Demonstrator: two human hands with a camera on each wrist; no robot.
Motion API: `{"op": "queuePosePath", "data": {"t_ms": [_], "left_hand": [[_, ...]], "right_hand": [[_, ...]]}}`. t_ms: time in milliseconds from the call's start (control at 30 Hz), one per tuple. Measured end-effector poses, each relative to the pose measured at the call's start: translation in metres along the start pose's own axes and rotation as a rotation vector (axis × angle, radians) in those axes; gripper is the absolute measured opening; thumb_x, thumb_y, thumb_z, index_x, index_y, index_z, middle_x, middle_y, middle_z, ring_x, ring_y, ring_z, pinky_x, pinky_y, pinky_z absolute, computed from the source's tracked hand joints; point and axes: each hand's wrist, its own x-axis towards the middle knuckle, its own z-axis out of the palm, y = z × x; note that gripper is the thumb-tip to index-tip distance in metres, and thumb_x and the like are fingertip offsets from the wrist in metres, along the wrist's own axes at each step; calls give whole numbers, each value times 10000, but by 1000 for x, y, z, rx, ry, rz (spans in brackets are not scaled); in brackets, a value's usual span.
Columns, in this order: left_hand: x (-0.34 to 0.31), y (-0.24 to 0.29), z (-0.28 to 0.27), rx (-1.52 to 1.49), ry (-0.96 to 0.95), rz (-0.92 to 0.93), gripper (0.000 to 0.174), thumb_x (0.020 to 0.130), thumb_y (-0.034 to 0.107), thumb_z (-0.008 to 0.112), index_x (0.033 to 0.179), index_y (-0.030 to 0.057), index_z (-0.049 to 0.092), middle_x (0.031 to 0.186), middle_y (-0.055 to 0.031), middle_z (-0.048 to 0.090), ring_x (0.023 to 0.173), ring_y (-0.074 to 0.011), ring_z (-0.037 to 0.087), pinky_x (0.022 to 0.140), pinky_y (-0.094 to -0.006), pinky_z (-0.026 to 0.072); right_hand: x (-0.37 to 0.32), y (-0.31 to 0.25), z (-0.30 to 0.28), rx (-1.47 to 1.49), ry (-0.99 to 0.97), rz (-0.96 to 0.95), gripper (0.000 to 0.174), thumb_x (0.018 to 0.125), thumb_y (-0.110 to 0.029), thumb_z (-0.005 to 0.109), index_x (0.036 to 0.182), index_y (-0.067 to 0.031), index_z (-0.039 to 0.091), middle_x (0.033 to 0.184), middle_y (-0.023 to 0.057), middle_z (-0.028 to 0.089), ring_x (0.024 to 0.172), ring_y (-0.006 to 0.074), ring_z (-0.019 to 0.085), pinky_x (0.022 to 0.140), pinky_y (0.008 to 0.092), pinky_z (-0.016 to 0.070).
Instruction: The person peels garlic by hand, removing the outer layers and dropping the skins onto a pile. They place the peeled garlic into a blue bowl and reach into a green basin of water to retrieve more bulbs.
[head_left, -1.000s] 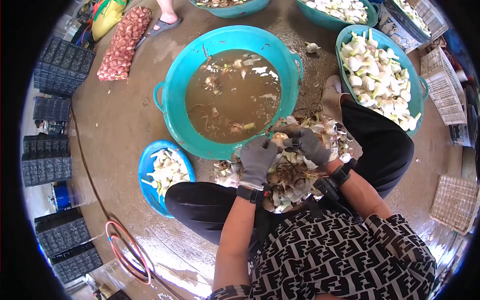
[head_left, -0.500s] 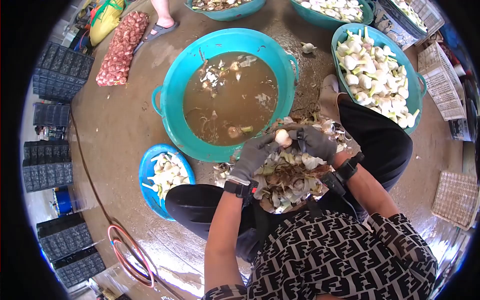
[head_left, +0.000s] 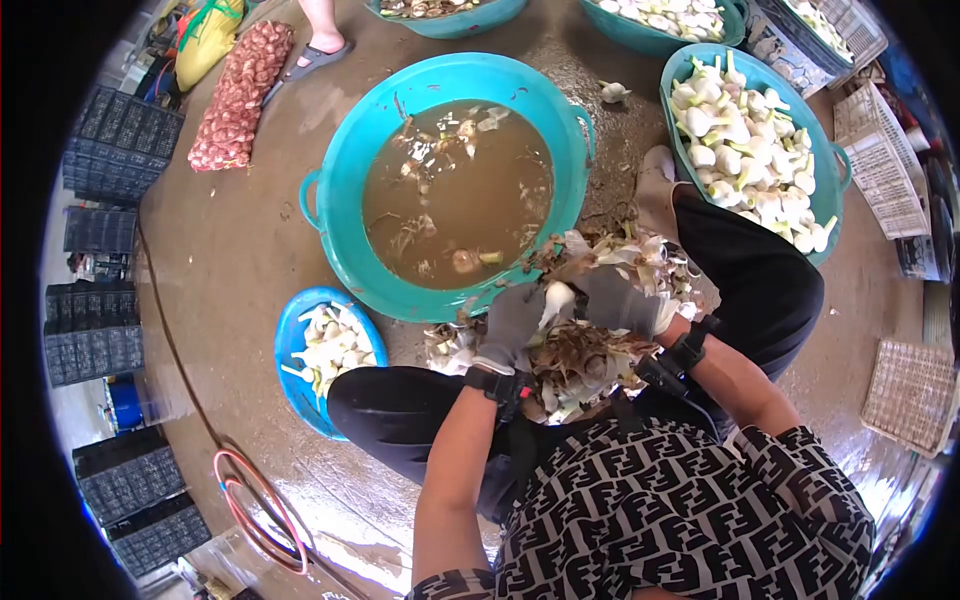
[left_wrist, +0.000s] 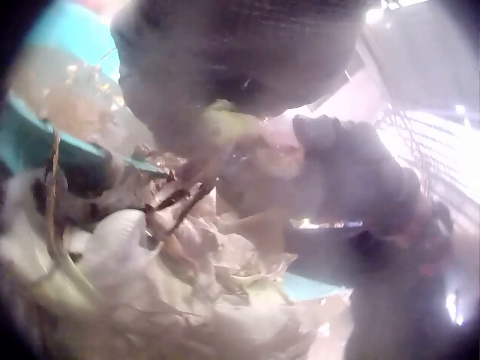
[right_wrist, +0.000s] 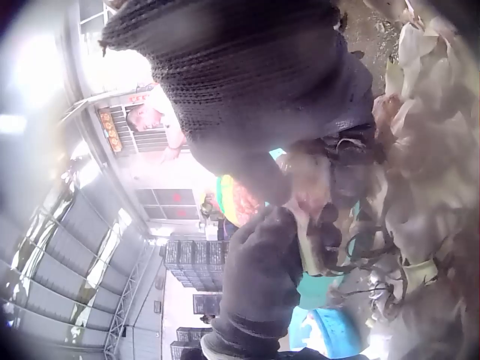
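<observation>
Between two grey-gloved hands is a pale garlic bulb (head_left: 558, 300), over a heap of loose husks (head_left: 585, 365). The left hand (head_left: 514, 318) grips the bulb from the left, its fingers curled. From the other side, the right hand (head_left: 618, 300) pinches at the bulb's skin. In the left wrist view a greenish stem end (left_wrist: 229, 126) shows beneath a glove, blurred. Both gloves meet round the bulb (right_wrist: 309, 187) in the right wrist view, where the fingertips are partly hidden.
A teal tub (head_left: 335, 240) of murky water stands in front. Peeled garlic fills a blue basin (head_left: 290, 385) at left and a teal tub (head_left: 835, 195) at right. A red net sack (head_left: 240, 100), a hose (head_left: 225, 480) and stacked black crates (head_left: 95, 340) lie left.
The bulb has shifted slightly down and left between the hands and looks whiter. Both hands have stayed at it, with the left hand turning and the right moving a little left since half a second ago.
</observation>
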Motion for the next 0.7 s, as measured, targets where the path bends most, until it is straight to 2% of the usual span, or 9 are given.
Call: {"op": "queuePosePath", "data": {"t_ms": [100, 200, 233, 333, 400, 467, 567, 633, 700], "left_hand": [[1, -24, 5, -384, -77, 17, 177, 827, 198, 554, 835, 32, 616, 676, -155, 596, 601, -267, 570, 584, -341, 433], [-8, -1, -4, -219, 124, -94, 164, 835, 173, 555, 861, 19, 603, 685, -132, 606, 602, -223, 574, 588, -325, 438], [-8, 8, -5, -139, 165, -49, 156, 832, 165, 558, 863, 18, 601, 683, -126, 606, 603, -215, 575, 589, -319, 439], [-10, 19, 1, -1, 246, 87, 136, 823, 143, 567, 865, 16, 596, 689, -118, 606, 611, -207, 578, 591, -307, 443], [-8, 11, 11, -45, 260, 178, 125, 816, 132, 572, 862, 18, 594, 709, -128, 607, 623, -220, 583, 593, -305, 445], [-9, 17, -1, -61, 134, 137, 130, 809, 127, 578, 877, 17, 591, 732, -139, 607, 641, -224, 583, 600, -304, 444], [-9, 16, -9, -43, 43, 156, 143, 812, 128, 581, 897, 14, 588, 766, -128, 612, 654, -184, 571, 610, -295, 441], [-9, 17, -14, -122, -15, 134, 156, 818, 132, 580, 914, 9, 586, 788, -105, 617, 664, -147, 558, 615, -290, 437], [-9, 21, -22, -308, -107, 49, 173, 825, 134, 576, 936, 2, 585, 809, -76, 622, 681, -115, 548, 618, -287, 433]], "right_hand": [[-6, 0, -3, 137, 84, -94, 520, 758, -411, 611, 1165, -106, 508, 895, 191, 618, 831, 338, 604, 738, 409, 463], [-3, -4, -6, 196, 136, 294, 482, 767, -423, 606, 1120, -101, 547, 905, 179, 626, 833, 331, 608, 733, 407, 467], [-2, -8, -7, 247, 69, 417, 425, 772, -388, 603, 1043, -61, 585, 901, 194, 626, 837, 334, 608, 729, 399, 470], [5, -24, -2, 207, -75, 486, 385, 774, -344, 589, 966, -11, 600, 894, 225, 618, 848, 343, 606, 730, 393, 469], [5, -11, 16, 277, 0, 437, 303, 748, -260, 580, 894, 5, 589, 809, 227, 603, 794, 351, 596, 684, 395, 461], [5, -6, 23, 309, 15, 383, 196, 721, -173, 572, 786, 12, 571, 696, 196, 594, 675, 342, 584, 593, 389, 447], [2, 6, 25, 39, -18, 225, 291, 775, -208, 549, 970, 8, 568, 804, 224, 585, 823, 374, 583, 714, 410, 459], [8, 13, 14, -82, -142, 59, 224, 740, -155, 552, 887, 15, 553, 770, 180, 588, 679, 295, 582, 592, 370, 448], [6, 14, -2, 31, -137, -58, 186, 735, -109, 540, 872, 16, 546, 749, 135, 588, 597, 225, 575, 521, 330, 439]]}}
